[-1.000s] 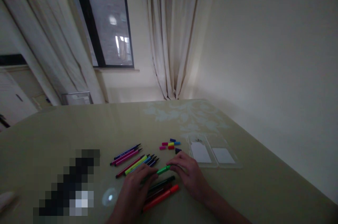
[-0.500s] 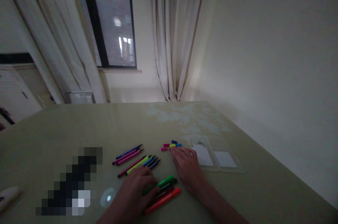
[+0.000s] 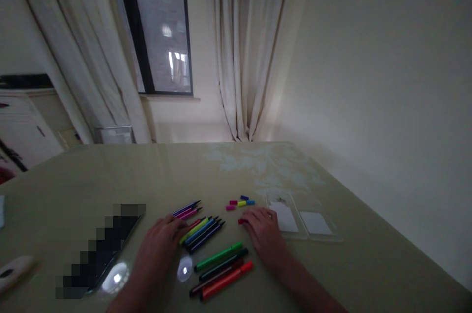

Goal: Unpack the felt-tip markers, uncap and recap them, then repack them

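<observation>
Pale green table [image 3: 129, 175], dim room. Nearest: four capped markers [image 3: 223, 265], side by side, slanted. Left hand [image 3: 162, 236]: on the rear end of the uncapped crimson marker [image 3: 195, 224], beside other uncapped markers [image 3: 202, 235]; can't tell if gripped. Right hand [image 3: 263, 229]: pinching red cap [image 3: 241, 221] at fingertips, just this side of loose caps [image 3: 242, 203]. Clear case [image 3: 309, 201] right of them, white cards [image 3: 315, 223] inside. Behind: window [image 3: 158, 32], curtains [image 3: 243, 57].
</observation>
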Demonstrator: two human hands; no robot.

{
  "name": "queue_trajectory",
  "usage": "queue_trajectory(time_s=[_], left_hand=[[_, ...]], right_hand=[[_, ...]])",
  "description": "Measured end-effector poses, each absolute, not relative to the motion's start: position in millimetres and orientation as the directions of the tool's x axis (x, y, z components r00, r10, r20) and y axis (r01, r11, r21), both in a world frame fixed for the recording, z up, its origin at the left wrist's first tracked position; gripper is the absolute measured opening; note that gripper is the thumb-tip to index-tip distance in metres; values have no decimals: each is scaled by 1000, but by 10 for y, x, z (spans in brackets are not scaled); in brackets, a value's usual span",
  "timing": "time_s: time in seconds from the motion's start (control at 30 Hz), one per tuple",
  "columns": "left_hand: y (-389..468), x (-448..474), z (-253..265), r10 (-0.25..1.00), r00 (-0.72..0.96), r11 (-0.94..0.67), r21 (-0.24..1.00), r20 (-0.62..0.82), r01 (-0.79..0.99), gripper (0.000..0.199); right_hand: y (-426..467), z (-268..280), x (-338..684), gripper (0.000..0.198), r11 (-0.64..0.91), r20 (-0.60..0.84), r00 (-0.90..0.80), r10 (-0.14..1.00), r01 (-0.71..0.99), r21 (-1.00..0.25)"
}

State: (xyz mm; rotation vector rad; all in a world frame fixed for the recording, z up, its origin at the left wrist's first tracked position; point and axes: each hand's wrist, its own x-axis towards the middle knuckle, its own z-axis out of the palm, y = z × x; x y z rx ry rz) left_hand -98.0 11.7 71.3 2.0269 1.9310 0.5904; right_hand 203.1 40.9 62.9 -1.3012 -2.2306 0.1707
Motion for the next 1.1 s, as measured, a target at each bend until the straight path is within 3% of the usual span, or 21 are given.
queue_trajectory(time_s=[0.17, 0.33, 0.5, 1.1], left_hand=[[113, -938, 713, 991, -33, -38, 493, 133, 869, 29], [78, -721, 644, 975, 34, -182, 711, 218, 680, 25], [-4, -478, 656, 962, 173, -274, 759, 213, 590, 25], [-43, -398, 658, 945, 192, -326, 782, 263, 531, 22]], right_hand=[[342, 695, 2019, 15, 546, 422, -355, 834, 639, -542], [308, 730, 2032, 13, 560, 473, -302, 828, 498, -662], [262, 778, 2034, 18, 564, 482, -293, 826, 451, -692], [207, 879, 2021, 25, 510, 413, -324, 851, 318, -799]])
